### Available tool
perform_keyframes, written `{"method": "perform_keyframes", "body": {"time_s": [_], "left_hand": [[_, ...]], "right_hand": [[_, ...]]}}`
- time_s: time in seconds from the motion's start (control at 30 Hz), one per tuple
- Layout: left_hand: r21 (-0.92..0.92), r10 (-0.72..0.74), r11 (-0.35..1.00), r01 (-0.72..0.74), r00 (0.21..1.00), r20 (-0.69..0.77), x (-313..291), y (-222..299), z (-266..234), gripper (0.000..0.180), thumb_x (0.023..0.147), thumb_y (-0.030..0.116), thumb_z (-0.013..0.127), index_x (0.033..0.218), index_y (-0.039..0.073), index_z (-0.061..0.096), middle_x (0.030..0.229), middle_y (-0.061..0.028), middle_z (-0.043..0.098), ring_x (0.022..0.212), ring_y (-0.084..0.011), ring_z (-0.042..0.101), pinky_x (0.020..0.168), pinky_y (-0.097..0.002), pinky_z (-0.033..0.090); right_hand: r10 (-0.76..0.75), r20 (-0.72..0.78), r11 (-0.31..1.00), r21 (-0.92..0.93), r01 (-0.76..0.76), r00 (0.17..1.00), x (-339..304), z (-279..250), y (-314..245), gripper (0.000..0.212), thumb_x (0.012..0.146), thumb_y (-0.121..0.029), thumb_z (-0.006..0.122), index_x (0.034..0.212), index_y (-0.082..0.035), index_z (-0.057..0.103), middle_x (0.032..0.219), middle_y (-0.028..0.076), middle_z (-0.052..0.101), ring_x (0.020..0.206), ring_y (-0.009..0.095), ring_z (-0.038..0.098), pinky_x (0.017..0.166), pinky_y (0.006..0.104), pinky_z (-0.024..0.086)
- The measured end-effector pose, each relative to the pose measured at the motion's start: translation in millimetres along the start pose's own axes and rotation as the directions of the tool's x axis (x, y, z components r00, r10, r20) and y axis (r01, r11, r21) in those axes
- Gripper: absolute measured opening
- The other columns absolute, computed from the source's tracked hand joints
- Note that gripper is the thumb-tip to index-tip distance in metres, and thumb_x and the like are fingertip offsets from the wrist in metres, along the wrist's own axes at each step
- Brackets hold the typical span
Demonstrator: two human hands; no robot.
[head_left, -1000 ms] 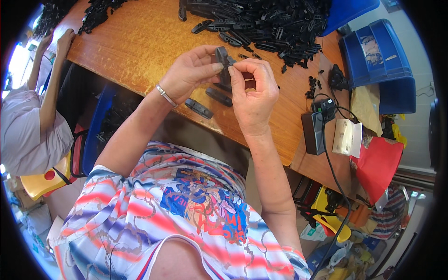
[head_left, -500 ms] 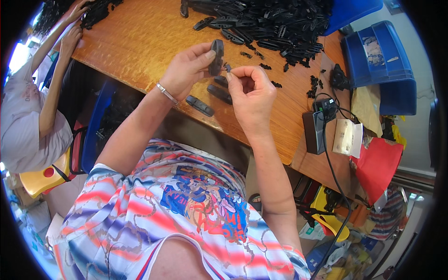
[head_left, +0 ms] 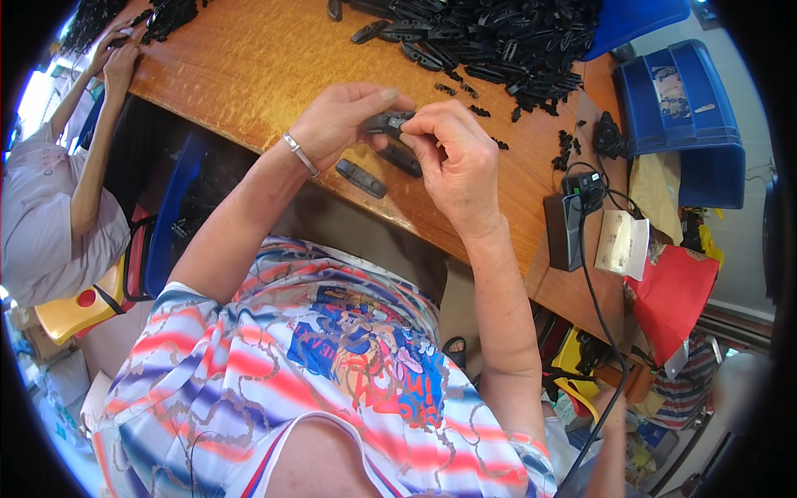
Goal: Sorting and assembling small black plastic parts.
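My left hand, a silver bracelet on its wrist, grips a long, rounded black plastic part above the table's front edge. The thumb lies along the far side of it. My right hand is pinched closed against the right end of that part. The small black piece in its fingertips is mostly hidden now. Beneath the hands, a similar black part lies partly covered on the wooden table. Another dark oval part rests nearer the edge, to the left.
A large heap of black plastic parts covers the far side, with small black clips scattered before it. Blue bins, a dark box with cables and a red sheet are at right. Another person's hands work at far left.
My left hand has tipped the black part from upright to nearly level. My right fingertips have brought the small piece against it. A blurred forearm has appeared at the lower right.
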State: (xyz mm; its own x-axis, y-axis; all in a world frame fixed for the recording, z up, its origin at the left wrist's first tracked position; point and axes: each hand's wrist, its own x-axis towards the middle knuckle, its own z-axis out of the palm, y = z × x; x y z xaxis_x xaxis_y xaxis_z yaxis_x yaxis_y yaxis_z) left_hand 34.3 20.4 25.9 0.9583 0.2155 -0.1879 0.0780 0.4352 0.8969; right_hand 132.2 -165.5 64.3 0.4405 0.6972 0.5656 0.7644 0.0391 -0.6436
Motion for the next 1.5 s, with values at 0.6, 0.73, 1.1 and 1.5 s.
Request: {"method": "perform_keyframes", "body": {"time_s": [0.6,0.73,1.1,1.5], "left_hand": [[0.432,-0.007,0.901,-0.041,0.994,0.110,-14,-2,-13,0.035,0.110,0.024,0.068,0.128,-0.005,0.075,0.110,-0.0052,0.078,0.085,-0.0072,0.068,0.079,-0.0259,0.058],[0.337,0.065,0.937,-0.095,0.993,0.098,-29,-3,-11,0.043,0.100,-0.001,0.073,0.143,-0.005,0.065,0.126,-0.0081,0.075,0.107,-0.0100,0.072,0.095,-0.0282,0.059],[0.474,0.072,0.880,-0.034,0.995,-0.063,-59,-10,-10,0.025,0.104,0.001,0.070,0.128,-0.002,0.072,0.112,-0.0025,0.075,0.096,-0.0064,0.068,0.083,-0.0222,0.055],[0.673,0.118,0.734,-0.092,0.993,0.006,-90,42,-44,0.021,0.102,0.004,0.069,0.122,-0.001,0.072,0.116,-0.0051,0.072,0.107,-0.0115,0.065,0.096,-0.0275,0.051]], "right_hand": [[-0.033,0.123,0.995,-0.089,0.044,0.992,-13,3,14,0.012,0.089,-0.004,0.080,0.096,-0.005,0.070,0.096,0.011,0.068,0.084,0.034,0.073,0.070,0.0435,0.058],[0.378,0.111,0.925,-0.018,-0.378,0.919,-17,13,8,0.023,0.085,-0.012,0.088,0.097,-0.001,0.071,0.096,0.017,0.069,0.093,0.038,0.071,0.081,0.0466,0.056],[0.545,0.342,0.743,0.226,-0.630,0.765,-29,32,24,0.034,0.078,-0.018,0.096,0.099,0.000,0.075,0.097,0.017,0.077,0.086,0.031,0.074,0.078,0.0412,0.058],[0.310,0.261,0.911,0.194,-0.365,0.914,-28,21,20,0.032,0.089,-0.017,0.091,0.113,-0.001,0.076,0.102,0.008,0.074,0.081,0.014,0.067,0.074,0.0317,0.055]]}}
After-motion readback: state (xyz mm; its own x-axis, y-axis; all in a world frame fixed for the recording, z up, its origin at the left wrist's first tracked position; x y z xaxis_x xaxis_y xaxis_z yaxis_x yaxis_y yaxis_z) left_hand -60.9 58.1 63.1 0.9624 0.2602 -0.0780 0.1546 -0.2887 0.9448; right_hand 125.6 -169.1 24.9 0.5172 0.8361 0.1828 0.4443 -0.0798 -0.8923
